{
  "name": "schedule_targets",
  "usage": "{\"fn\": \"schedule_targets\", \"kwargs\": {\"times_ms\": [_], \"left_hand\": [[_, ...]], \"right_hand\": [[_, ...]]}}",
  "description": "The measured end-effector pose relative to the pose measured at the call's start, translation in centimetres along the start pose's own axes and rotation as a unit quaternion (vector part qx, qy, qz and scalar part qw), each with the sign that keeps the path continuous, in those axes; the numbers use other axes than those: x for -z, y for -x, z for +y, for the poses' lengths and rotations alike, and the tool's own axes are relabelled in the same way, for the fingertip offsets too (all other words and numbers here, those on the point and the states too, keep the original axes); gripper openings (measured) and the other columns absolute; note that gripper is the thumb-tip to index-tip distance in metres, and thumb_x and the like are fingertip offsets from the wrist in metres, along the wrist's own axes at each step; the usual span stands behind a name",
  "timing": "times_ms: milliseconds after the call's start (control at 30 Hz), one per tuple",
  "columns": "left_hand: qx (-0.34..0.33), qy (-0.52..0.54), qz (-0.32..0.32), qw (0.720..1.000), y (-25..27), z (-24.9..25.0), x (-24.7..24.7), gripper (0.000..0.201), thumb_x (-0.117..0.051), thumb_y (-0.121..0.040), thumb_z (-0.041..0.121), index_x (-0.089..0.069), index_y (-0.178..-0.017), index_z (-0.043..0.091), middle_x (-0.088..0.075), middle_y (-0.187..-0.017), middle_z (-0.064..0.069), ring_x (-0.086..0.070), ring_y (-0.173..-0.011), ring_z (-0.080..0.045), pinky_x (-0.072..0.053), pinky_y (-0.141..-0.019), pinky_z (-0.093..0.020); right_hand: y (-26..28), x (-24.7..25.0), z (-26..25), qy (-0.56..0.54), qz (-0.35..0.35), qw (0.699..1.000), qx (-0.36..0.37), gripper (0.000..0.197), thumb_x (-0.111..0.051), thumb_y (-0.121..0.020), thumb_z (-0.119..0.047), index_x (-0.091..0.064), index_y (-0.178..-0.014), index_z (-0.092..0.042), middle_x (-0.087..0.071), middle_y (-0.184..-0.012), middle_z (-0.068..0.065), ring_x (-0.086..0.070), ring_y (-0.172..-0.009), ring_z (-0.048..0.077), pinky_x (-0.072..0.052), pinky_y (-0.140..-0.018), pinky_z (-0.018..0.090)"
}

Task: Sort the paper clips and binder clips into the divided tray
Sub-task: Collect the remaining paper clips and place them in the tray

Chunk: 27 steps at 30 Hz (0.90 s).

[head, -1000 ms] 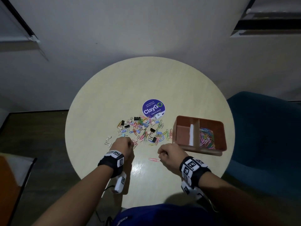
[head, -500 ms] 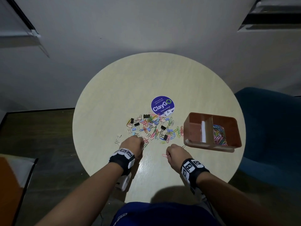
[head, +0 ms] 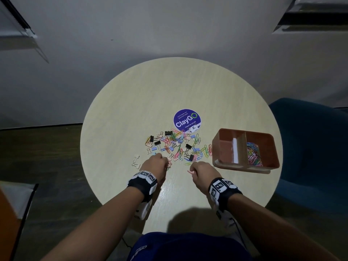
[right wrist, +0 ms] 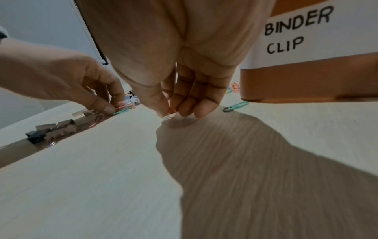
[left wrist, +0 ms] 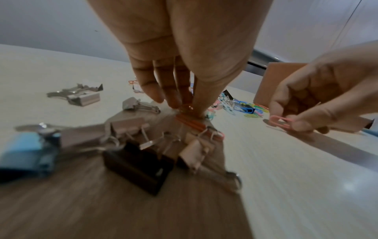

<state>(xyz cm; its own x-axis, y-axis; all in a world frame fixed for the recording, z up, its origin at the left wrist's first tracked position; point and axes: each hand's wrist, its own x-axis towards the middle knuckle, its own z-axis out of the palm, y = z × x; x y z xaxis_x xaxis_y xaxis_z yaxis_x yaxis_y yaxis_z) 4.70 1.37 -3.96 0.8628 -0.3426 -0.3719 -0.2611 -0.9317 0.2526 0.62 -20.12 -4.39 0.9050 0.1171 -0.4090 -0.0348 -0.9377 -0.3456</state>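
A pile of coloured paper clips and binder clips [head: 177, 146] lies mid-table. The brown divided tray [head: 243, 167] stands to its right; its right compartment holds paper clips [head: 253, 153], and its left side carries a BINDER CLIP label [right wrist: 294, 30]. My left hand [head: 156, 162] is at the pile's near edge, its thumb and fingers pinching the end of an orange paper clip [left wrist: 190, 122] on the table. Between the pile and the tray, my right hand [head: 199, 169] pinches a pink paper clip [left wrist: 280, 121] low over the table.
A purple ClayGo sticker [head: 187, 120] sits behind the pile. Loose beige binder clips [head: 136, 161] lie left of my left hand, and a black one [left wrist: 139, 163] under my wrist. A teal paper clip [right wrist: 235, 106] lies by the tray. A blue chair [head: 310, 147] stands right of the round table.
My right hand has taken hold of the pink paper clip that lay on the table beside it. My left hand has stayed at the pile's near edge. The head view has shifted.
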Motion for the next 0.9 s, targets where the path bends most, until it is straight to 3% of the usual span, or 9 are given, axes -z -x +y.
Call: {"fn": "schedule_targets", "kwargs": {"times_ms": [167,300,433,600,767,900], "left_hand": [[0.021,0.07,0.027,0.997,0.6,-1.2,0.1,0.013,-0.051,-0.094,0.023,-0.063,-0.1,0.019,-0.062,-0.099,-0.001,-0.06,-0.093,-0.023,-0.052,-0.076,-0.033],[0.028,0.09,-0.001,0.996,1.1,-2.6,0.7,0.012,-0.059,-0.091,0.025,-0.064,-0.102,0.024,-0.066,-0.1,0.001,-0.061,-0.091,-0.02,-0.05,-0.075,-0.029],[-0.018,0.037,-0.067,0.997,0.9,-2.9,0.9,0.018,-0.06,-0.089,0.022,-0.068,-0.105,0.026,-0.066,-0.104,0.001,-0.062,-0.097,-0.021,-0.053,-0.082,-0.034],[-0.061,-0.04,-0.111,0.991,0.3,-2.5,0.1,0.031,-0.055,-0.088,0.012,-0.065,-0.114,0.026,-0.061,-0.113,-0.002,-0.061,-0.103,-0.025,-0.054,-0.082,-0.036],[-0.09,-0.079,-0.103,0.988,0.5,-2.6,-0.6,0.03,-0.062,-0.084,0.015,-0.064,-0.112,0.024,-0.056,-0.112,0.0,-0.06,-0.1,-0.025,-0.055,-0.076,-0.038],[-0.117,-0.101,-0.068,0.986,1.1,-3.0,-1.2,0.023,-0.053,-0.092,0.027,-0.062,-0.113,0.021,-0.055,-0.111,-0.003,-0.059,-0.095,-0.027,-0.053,-0.075,-0.039]], "right_hand": [[-1.7,0.2,-0.1,0.024,0.036,0.998,0.05,0.023,-0.048,-0.095,-0.021,-0.066,-0.109,-0.02,-0.061,-0.106,0.002,-0.058,-0.098,0.024,-0.053,-0.076,0.037],[-2.7,0.0,-0.3,0.07,0.03,0.994,0.072,0.023,-0.046,-0.095,-0.02,-0.066,-0.108,-0.02,-0.06,-0.105,0.002,-0.056,-0.101,0.024,-0.054,-0.075,0.037],[-2.7,-0.2,-0.3,0.092,0.033,0.992,0.074,0.02,-0.044,-0.097,-0.02,-0.063,-0.102,-0.018,-0.058,-0.105,0.002,-0.053,-0.102,0.023,-0.05,-0.072,0.035],[-2.6,-0.4,-0.3,0.112,0.025,0.992,0.061,0.015,-0.048,-0.093,-0.014,-0.06,-0.103,-0.015,-0.055,-0.106,0.004,-0.054,-0.101,0.025,-0.052,-0.072,0.037],[-2.2,-0.6,-0.7,0.131,0.021,0.989,0.064,0.017,-0.051,-0.092,-0.011,-0.058,-0.107,-0.012,-0.053,-0.108,0.005,-0.053,-0.1,0.028,-0.052,-0.075,0.038],[-2.2,-0.6,-2.4,0.096,0.007,0.986,0.135,0.01,-0.048,-0.096,-0.012,-0.054,-0.104,-0.016,-0.058,-0.104,0.005,-0.05,-0.098,0.025,-0.042,-0.075,0.033]]}}
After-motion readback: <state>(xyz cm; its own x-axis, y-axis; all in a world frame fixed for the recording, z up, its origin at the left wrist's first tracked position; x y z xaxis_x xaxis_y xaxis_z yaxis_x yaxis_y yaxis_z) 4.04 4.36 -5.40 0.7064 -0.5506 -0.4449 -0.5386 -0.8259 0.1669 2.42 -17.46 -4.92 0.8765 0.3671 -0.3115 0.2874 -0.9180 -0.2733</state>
